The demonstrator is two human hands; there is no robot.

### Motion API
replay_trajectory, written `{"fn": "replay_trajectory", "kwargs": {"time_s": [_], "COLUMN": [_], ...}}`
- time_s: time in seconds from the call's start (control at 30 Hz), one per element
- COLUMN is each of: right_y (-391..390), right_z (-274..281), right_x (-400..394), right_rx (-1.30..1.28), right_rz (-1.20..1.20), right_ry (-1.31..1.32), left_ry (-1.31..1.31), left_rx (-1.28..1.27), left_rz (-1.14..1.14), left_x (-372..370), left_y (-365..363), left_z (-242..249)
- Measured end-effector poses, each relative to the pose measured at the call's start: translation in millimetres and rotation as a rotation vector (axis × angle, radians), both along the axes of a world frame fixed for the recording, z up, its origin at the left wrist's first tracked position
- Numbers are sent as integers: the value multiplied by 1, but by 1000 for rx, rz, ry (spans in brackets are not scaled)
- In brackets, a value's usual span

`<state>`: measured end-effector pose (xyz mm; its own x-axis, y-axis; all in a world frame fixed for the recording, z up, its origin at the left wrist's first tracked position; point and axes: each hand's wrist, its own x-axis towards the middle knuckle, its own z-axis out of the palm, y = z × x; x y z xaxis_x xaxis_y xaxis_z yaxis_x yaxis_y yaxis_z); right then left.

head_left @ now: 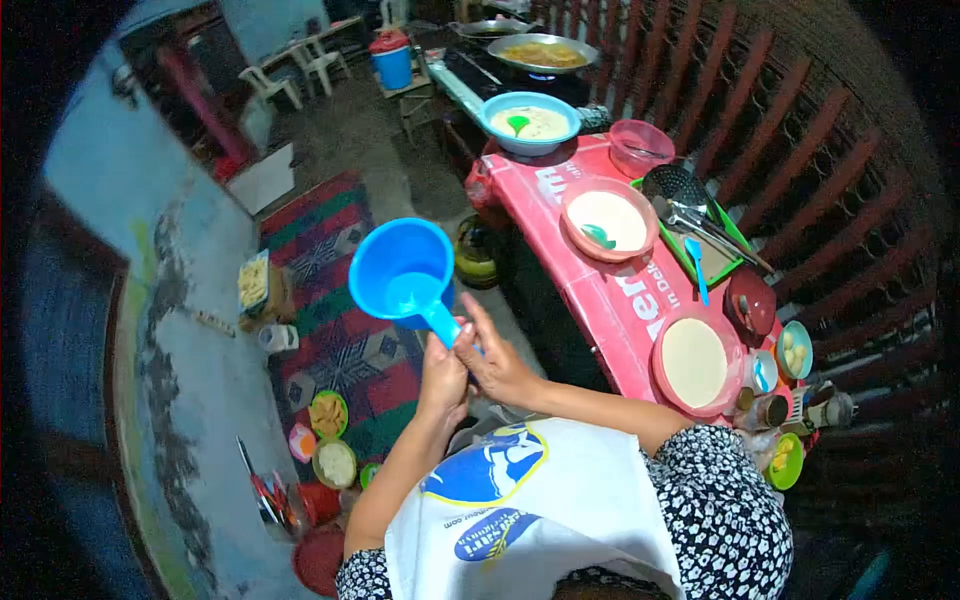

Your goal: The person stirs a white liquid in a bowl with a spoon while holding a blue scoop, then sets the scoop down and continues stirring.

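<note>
A blue plastic water dipper point(400, 270) is held out in front of me, its round mouth facing up toward me. Some clear water seems to lie at its bottom, though this could be a reflection. My left hand point(443, 380) is wrapped round the dipper's short handle from below. On the handle's other side, my right hand point(497, 368) presses against it with thumb and fingers, the index finger reaching up toward the cup. Beneath the dipper lies a patterned mat point(340, 270).
Right of me, a red-covered table point(590, 290) carries basins of pale batter point(694, 365), a pink bowl point(640, 147) and a green tray point(722, 215) of utensils. A wok point(541, 53) sits over a lit flame at the back. Several food bowls point(328, 413) stand by the left wall.
</note>
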<state>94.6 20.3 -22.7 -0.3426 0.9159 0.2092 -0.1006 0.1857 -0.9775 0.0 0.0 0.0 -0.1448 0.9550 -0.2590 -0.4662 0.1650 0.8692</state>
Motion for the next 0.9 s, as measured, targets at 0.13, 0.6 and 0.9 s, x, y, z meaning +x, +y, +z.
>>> {"fn": "replay_trajectory", "kwargs": {"time_s": [0.13,0.6,0.9], "right_y": [101,251,292], "right_z": [15,-46,-89], "right_x": [11,190,201], "right_rx": [308,-289,-58], "right_rz": [-105,-458,-480], "right_ry": [-555,-1753,-1653], "left_ry": [-14,-120,8], "left_rx": [-34,-218,-237], "left_rz": [-102,-676,-805], "left_x": [-51,-59,0], "left_y": [80,258,336], "left_z": [-9,-13,-8]}}
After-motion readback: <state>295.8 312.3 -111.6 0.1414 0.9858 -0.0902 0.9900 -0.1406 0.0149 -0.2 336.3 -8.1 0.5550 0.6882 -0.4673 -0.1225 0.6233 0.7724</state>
